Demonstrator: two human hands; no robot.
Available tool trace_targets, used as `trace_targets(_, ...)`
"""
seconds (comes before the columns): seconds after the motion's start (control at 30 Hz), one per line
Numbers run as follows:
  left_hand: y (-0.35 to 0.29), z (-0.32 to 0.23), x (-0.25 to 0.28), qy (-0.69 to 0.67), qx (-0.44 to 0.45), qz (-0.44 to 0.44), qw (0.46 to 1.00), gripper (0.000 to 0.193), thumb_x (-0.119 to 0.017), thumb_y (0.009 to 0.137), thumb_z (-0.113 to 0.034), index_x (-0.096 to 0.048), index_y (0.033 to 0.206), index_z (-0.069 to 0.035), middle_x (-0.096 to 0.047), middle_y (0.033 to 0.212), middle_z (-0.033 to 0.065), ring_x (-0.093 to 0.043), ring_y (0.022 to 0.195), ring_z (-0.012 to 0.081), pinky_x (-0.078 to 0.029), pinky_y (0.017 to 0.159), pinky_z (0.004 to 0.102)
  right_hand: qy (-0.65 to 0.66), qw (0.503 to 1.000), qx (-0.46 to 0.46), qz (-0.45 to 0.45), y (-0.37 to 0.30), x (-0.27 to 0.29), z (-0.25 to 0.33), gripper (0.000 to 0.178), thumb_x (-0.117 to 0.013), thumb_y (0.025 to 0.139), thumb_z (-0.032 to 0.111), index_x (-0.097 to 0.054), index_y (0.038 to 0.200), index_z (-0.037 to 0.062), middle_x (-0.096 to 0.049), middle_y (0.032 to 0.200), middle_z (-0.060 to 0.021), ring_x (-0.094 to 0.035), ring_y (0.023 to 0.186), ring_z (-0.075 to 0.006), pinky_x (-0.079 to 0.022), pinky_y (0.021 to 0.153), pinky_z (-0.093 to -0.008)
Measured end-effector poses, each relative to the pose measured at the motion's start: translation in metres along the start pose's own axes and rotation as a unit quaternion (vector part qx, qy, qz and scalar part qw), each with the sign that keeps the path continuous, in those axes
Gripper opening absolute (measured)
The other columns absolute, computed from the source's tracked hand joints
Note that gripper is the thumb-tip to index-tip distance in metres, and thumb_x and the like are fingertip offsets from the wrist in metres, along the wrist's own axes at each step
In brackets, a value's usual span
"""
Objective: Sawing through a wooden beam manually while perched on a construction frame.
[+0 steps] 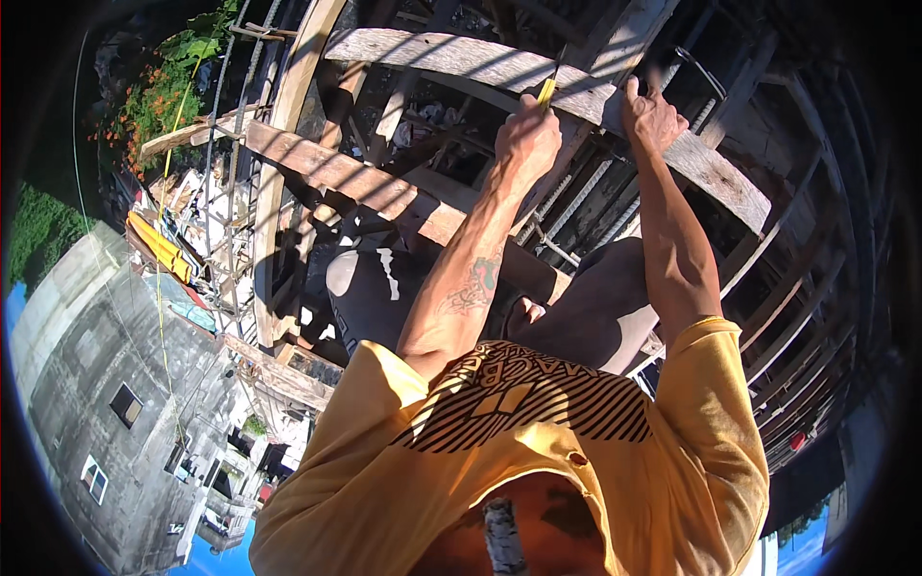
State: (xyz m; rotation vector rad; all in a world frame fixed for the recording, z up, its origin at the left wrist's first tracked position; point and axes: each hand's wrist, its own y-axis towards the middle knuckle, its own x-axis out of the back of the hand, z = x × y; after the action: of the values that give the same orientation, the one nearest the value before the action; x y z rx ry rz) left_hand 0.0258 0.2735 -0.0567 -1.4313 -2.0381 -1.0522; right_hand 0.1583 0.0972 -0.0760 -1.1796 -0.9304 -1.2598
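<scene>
My left hand (pixel 528 144) is closed around a slim yellow-handled tool (pixel 546 93). Its thin, dark upper end points up over a weathered wooden plank (pixel 461 56); I cannot make out what kind of tool it is. To the right, my right hand (pixel 655 117) rests at the far edge of the same plank with nothing visible in it. Its thumb and forefinger stretch upward, apart, and the fingertip is blurred. The plank runs from upper left down to the right, crossed by striped shadows.
Below lies a shorter wooden beam (pixel 336 173), left of my legs. An upright timber (pixel 269 221) stands at the left beside steel bars. Ribbed steel bars (pixel 581 206) run beneath my hands. A bent metal rod (pixel 701 72) is right of my right hand. A grey building (pixel 106 403) rises at lower left.
</scene>
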Motion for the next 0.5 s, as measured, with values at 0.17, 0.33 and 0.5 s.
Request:
trace_targets(0.17,-0.047,-0.103,0.115,-0.002,0.354,0.267,0.896,0.030,-0.052,0.101,-0.029,-0.046,0.103,0.000,-0.063,0.072,0.0310,-0.063,0.071,0.0503,-0.051,0.059,0.0568,-0.009,0.998,-0.003,-0.059,0.003,-0.006,-0.050,0.057,-0.045,0.091,0.053,-0.057,0.139,0.0241,-0.074,0.089,-0.0145,-0.069,0.087,-0.0306,-0.035,0.090,-0.0438)
trace_targets(0.33,-0.121,-0.116,0.179,0.017,0.321,0.215,0.922,0.026,-0.059,0.098,-0.026,-0.048,0.099,-0.002,-0.064,0.068,0.0259,-0.065,0.061,0.0448,-0.052,0.050,0.0497,-0.034,0.999,-0.027,0.002,0.000,0.003,-0.035,0.058,-0.047,0.092,0.055,-0.051,0.144,0.0279,-0.074,0.088,-0.0142,-0.070,0.091,-0.0320,-0.035,0.093,-0.0449)
trace_targets(0.5,-0.030,-0.029,0.032,0.036,0.262,0.147,0.953,0.031,-0.055,0.099,-0.025,-0.056,0.104,0.005,-0.064,0.063,0.0248,-0.066,0.060,0.0421,-0.054,0.049,0.0473,-0.023,1.000,0.002,-0.015,-0.011,-0.007,-0.008,0.058,-0.048,0.092,0.056,-0.051,0.143,0.0298,-0.074,0.088,-0.0146,-0.070,0.091,-0.0313,-0.035,0.094,-0.0443)
